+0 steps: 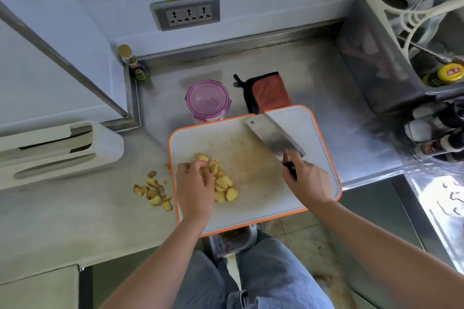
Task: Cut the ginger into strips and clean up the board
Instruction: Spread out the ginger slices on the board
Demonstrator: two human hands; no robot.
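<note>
A white cutting board with an orange rim (313, 138) lies on the steel counter and juts over its front edge. Yellow ginger slices (224, 184) are piled at the board's left side. My left hand (194, 184) lies on the pile with curled fingers pinching slices at its far end. My right hand (307, 178) grips the black handle of a cleaver (272, 137), whose blade points away and left above the board's middle. Ginger peel scraps (153, 193) lie on the counter left of the board.
A pink-lidded round container (208, 100) and a red-and-black cloth (268, 91) sit behind the board. A white knife block (57, 150) lies at left, a small bottle (134, 64) in the corner, a grey utensil bin (376, 63) and condiment bottles (437, 133) at right.
</note>
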